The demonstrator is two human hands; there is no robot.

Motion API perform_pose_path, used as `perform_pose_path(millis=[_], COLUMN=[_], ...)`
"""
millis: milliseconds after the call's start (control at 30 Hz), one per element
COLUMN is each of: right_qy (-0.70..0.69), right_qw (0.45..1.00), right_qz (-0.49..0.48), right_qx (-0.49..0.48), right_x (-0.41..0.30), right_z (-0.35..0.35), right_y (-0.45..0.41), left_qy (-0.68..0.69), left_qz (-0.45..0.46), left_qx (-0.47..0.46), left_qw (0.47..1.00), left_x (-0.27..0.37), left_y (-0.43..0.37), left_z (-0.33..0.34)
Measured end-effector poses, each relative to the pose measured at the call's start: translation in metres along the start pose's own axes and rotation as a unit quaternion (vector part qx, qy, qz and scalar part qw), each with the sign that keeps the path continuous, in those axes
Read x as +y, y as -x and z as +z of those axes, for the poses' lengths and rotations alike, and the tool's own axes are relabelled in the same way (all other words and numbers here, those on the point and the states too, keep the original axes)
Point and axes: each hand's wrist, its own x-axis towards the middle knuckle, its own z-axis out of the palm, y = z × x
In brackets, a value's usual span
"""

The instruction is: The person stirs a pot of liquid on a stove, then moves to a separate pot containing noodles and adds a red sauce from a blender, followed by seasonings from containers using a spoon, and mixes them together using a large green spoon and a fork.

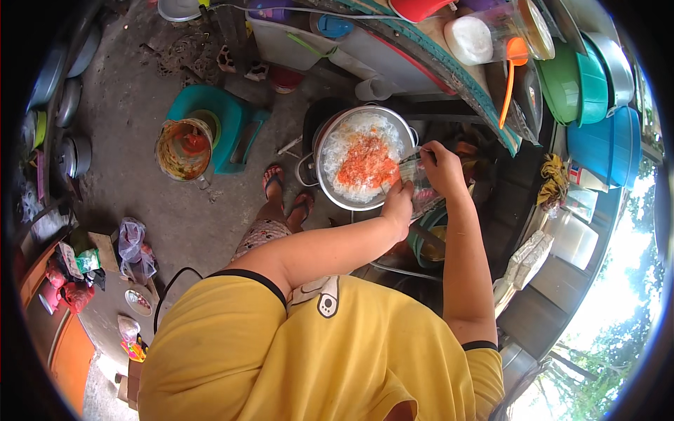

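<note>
A wide metal pot [359, 204] with side handles stands before me. It holds white, translucent noodles [337, 179], with a heap of orange-red crumbly food [368, 163] on their middle. At the pot's right rim, my left hand [398, 206] holds the lower left side of a clear plastic packet [421, 184]. My right hand [441, 164] pinches the packet's upper edge, just right of the pot. The packet's mouth and whatever is inside are hard to make out, since my fingers cover part of it.
Left of the pot, a stained pitcher [167, 152] stands by a teal plastic stool [184, 102]. A teal-edged wooden shelf [474, 92] juts in at upper right, bearing a clear jar [505, 31] and an orange ladle [509, 79]. Green basins [561, 79] stand beyond it.
</note>
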Motion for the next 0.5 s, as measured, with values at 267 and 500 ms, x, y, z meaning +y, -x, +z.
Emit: perform_pose_path(millis=[267, 500], right_qy=[-0.127, -0.316], right_qw=[0.991, 0.947], right_qz=[-0.003, 0.050], right_qx=[0.031, -0.005], right_x=[-0.007, 0.020], right_z=[0.003, -0.032], right_y=[0.035, 0.096], left_qy=[-0.116, -0.593], left_qz=[0.071, 0.275], left_qx=[-0.020, -0.140], left_qw=[0.991, 0.744], left_x=[0.006, 0.050], left_y=[0.024, 0.036], left_z=[-0.018, -0.031])
